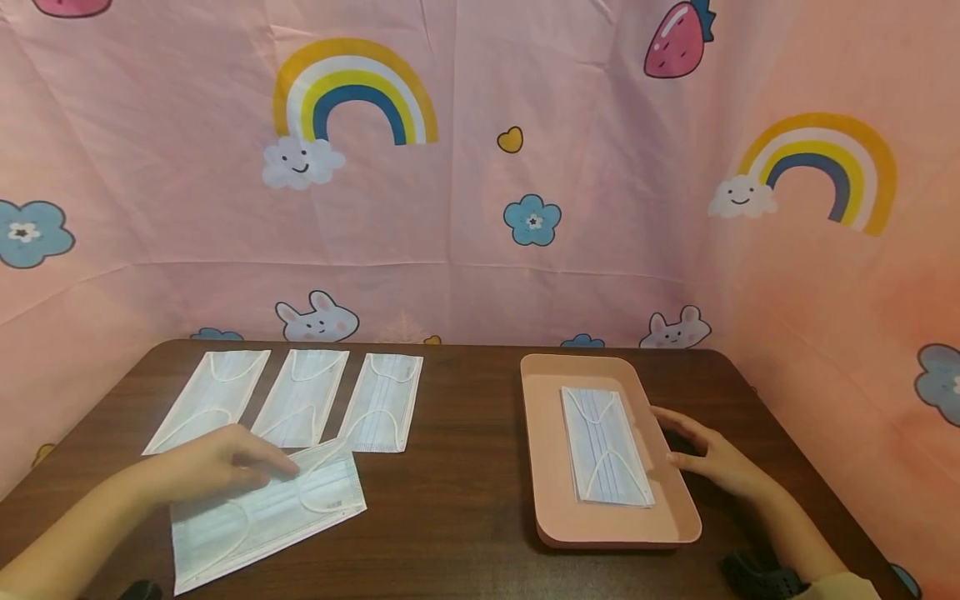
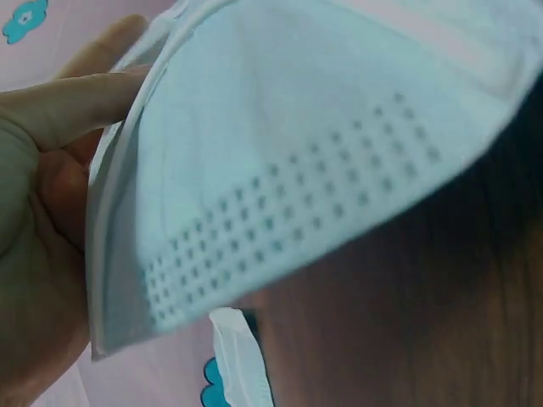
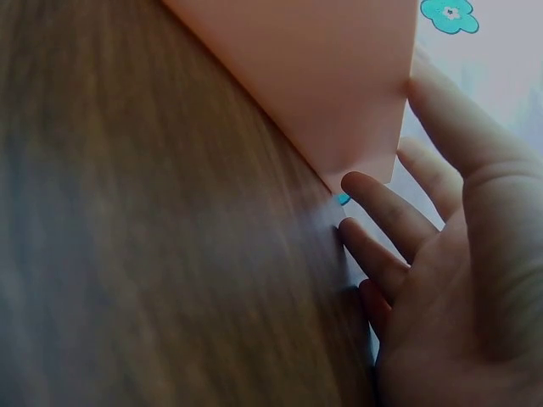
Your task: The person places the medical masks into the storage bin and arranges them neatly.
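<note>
Between its thumb and fingers, my left hand (image 1: 217, 462) pinches a light blue face mask (image 1: 330, 492) with white ear loops, tilted over the front left of the table. In the left wrist view this face mask (image 2: 280, 170) fills the middle, with rows of small embossed dots along its edge. My right hand (image 1: 712, 458) touches the right side of a pink tray (image 1: 551, 500), its fingers loosely extended. In the right wrist view, fingertips meet the tray's wall (image 3: 365, 127). Inside the tray lie face masks (image 1: 607, 450), seemingly stacked.
Behind my left hand, three face masks lie in a row: a left one (image 1: 217, 387), a middle one (image 1: 303, 400) and a right one (image 1: 382, 400). The brown table (image 1: 457, 492) meets a pink patterned cloth (image 1: 480, 275) at the back and sides.
</note>
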